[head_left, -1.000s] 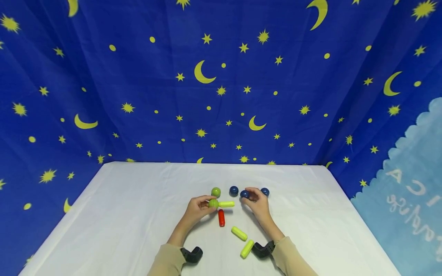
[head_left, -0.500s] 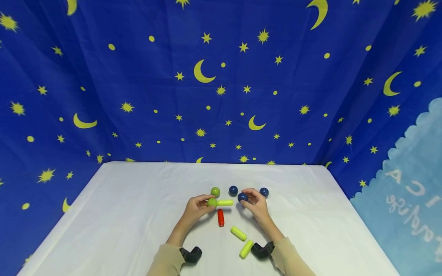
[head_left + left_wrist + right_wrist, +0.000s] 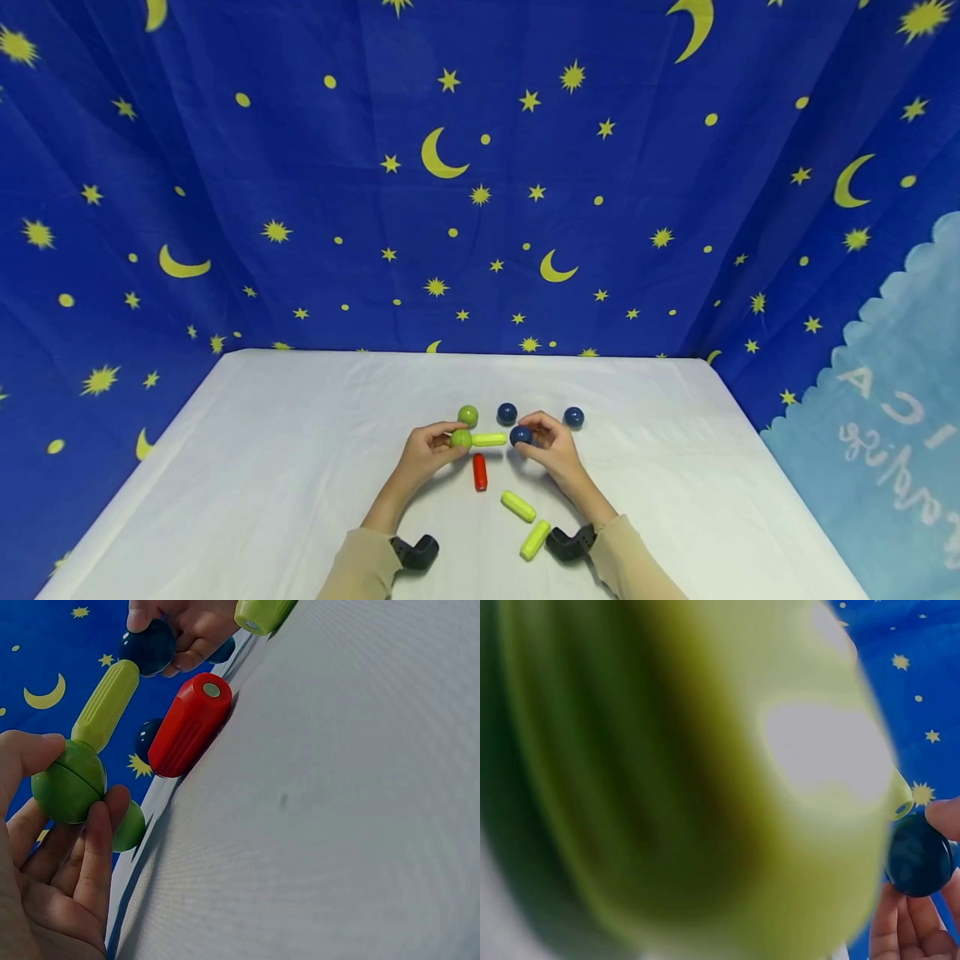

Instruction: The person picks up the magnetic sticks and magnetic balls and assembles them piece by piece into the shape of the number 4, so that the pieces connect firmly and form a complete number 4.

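Note:
In the head view my left hand (image 3: 427,452) pinches a green ball (image 3: 461,439) between thumb and fingers. A yellow-green ribbed stick (image 3: 490,439) sticks out from that ball to the right, held above the table. My right hand (image 3: 553,450) holds a dark blue ball (image 3: 521,435) by its sides, very near the stick's free end. The right wrist view shows the stick's end face (image 3: 903,808) just beside the blue ball (image 3: 919,856); whether they touch I cannot tell. Below the stick is a red stick (image 3: 480,472), its pale end disc (image 3: 212,690) showing in the left wrist view.
Another green ball (image 3: 468,416) and two blue balls, one left (image 3: 507,414) and one right (image 3: 573,417), lie behind the hands on the white table (image 3: 300,467). Two yellow-green sticks, one upper (image 3: 518,506) and one lower (image 3: 535,540), lie near the right wrist. A star-patterned blue cloth (image 3: 360,208) hangs behind.
My right hand has brought the blue ball left and slightly nearer to me, up to the stick's free end. The left hand keeps the green ball with its stick nearly in place.

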### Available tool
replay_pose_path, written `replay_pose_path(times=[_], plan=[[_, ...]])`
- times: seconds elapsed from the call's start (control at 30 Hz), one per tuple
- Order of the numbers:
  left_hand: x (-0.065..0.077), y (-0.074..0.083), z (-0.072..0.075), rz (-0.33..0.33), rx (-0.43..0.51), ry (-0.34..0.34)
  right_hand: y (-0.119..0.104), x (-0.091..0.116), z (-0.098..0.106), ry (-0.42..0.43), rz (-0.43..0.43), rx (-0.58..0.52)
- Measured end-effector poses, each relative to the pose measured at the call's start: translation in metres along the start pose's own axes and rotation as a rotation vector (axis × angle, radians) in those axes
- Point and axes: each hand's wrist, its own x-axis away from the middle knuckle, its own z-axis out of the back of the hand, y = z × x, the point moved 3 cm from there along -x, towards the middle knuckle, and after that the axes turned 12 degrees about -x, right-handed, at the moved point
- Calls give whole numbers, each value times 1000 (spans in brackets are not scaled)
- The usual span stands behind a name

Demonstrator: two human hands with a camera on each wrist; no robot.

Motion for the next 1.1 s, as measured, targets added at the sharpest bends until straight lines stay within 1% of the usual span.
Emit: replay_pose_path(times=[0.2,0.37,0.5,0.6,0.73,0.83,0.97,1.1], plan=[[0,2,1,26,-4,-5,1,0,-3,-62,-17,-4],[1,2,2,36,4,-2,-1,-1,-5,-67,-53,-2],[1,1,2,25,25,4,-13,2,-10,-61,-84,8],[0,0,2,14,50,14,-22,5,-13,-72,-85,1],[-1,-2,1,27,61,33,-10,2,-9,-98,-66,-18],[-5,-13,-1,59,73,53,0,0,-6,-121,-46,-20],[-11,-29,-4,84,101,90,-3,-1,-9,-169,-22,-40],[-12,-32,-4,91,120,143,-5,0,-13,-242,-40,-56]])
